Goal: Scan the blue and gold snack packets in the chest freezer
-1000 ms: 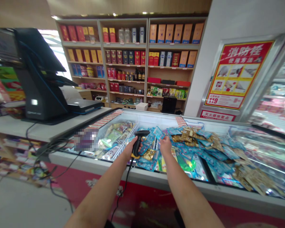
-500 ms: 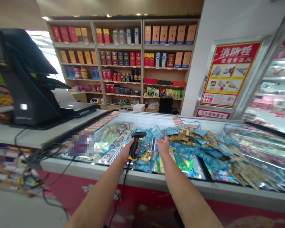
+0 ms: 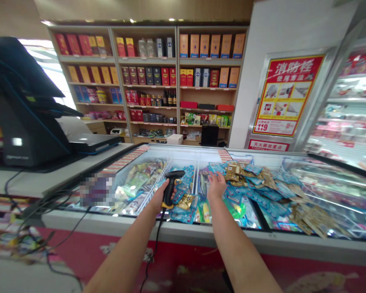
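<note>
Red panelling runs along the front of the chest freezer [image 3: 183, 232], and over its pale rim both bare forearms reach in from below. Just past that rim the left hand [image 3: 158, 198] is wrapped tight round the yellow-banded grip of a black barcode scanner [image 3: 171, 184], whose head points right while its cable [image 3: 152, 252] hangs down the freezer front. Beside it the right hand [image 3: 216, 186] hovers palm-down with fingers spread and nothing in its grasp — its fingertips at the near edge of a heap of blue and gold snack packets [image 3: 256, 185] strewn over the glass lid. Left of the scanner, a white wire basket [image 3: 158, 182] of green packets sits under the glass. Further left, a black till terminal [image 3: 27, 122] stands on the counter. Beyond — wooden shelves [image 3: 176, 81] of boxed goods, and a red poster [image 3: 285, 95] on the wall.
</note>
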The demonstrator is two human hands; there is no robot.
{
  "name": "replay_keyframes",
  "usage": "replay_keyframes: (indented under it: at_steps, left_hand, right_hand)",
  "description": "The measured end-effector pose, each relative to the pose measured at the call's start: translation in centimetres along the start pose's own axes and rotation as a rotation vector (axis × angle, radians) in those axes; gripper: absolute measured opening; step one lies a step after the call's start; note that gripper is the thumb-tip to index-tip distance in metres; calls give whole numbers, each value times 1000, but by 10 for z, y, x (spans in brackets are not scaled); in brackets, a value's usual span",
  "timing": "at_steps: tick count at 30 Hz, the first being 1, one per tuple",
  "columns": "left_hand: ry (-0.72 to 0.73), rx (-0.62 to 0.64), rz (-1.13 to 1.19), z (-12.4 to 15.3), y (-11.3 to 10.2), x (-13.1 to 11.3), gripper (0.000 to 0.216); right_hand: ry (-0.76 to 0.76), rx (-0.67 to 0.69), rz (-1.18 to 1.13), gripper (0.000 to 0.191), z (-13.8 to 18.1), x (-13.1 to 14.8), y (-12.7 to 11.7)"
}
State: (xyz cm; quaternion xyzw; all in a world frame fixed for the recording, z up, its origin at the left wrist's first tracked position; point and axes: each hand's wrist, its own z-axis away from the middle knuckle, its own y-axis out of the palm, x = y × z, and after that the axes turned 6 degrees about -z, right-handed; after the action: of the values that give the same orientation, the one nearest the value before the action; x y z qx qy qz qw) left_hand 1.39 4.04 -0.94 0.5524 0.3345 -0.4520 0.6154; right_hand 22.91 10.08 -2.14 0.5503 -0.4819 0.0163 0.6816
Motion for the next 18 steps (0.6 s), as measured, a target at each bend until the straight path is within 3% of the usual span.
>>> replay_keyframes:
  at_steps: [6, 18]
  left_hand:
    - [-17, -14, 1, 0, -2, 0, 39]
    - [-25, -19, 64, 3, -2, -2, 40]
  right_hand:
    - [7, -69, -55, 53, -8, 0, -1]
    - [-33, -74, 205, 58, -6, 6, -4]
